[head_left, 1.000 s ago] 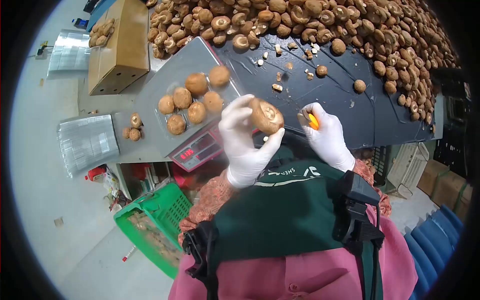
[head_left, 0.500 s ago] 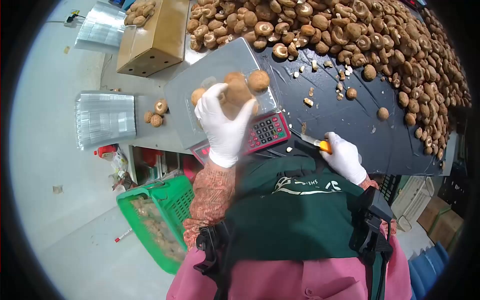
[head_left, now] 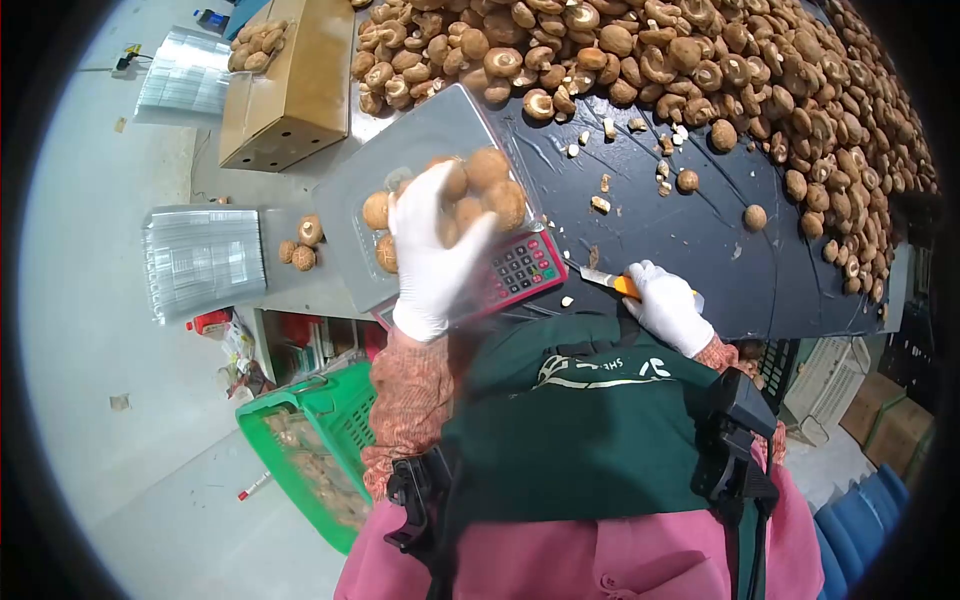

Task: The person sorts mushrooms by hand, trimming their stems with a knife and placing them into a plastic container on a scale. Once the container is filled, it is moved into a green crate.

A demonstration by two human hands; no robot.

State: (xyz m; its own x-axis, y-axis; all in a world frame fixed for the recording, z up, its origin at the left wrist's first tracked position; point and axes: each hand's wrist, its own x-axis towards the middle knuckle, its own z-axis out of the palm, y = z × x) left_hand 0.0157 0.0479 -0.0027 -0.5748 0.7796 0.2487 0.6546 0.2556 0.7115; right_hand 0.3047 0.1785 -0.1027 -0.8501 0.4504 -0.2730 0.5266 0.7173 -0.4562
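Note:
My left hand (head_left: 430,250), in a white glove, is over a clear plastic tray (head_left: 535,205) of brown mushrooms (head_left: 488,168). Its thumb and fingers are spread apart among the caps, slightly blurred, and some mushrooms are partly hidden behind it. The tray rests on the grey plate of a weighing scale (head_left: 350,215), whose red keypad (head_left: 525,268) faces me. My right hand (head_left: 668,305), also gloved in white, is closed around the yellow handle of a knife (head_left: 622,285). The blade points left, toward the scale's keypad.
A large heap of mushrooms (head_left: 700,60) covers the table's far and right sides. Cut stems (head_left: 600,204) and a few single mushrooms lie on the black tabletop (head_left: 660,240). At left are stacked clear trays (head_left: 205,255), a cardboard box (head_left: 290,90) and a green basket (head_left: 300,470).
My left hand has spread its fingers over the tray, and more mushrooms now show in it. The whole view has shifted slightly. My right hand keeps the knife near the same place.

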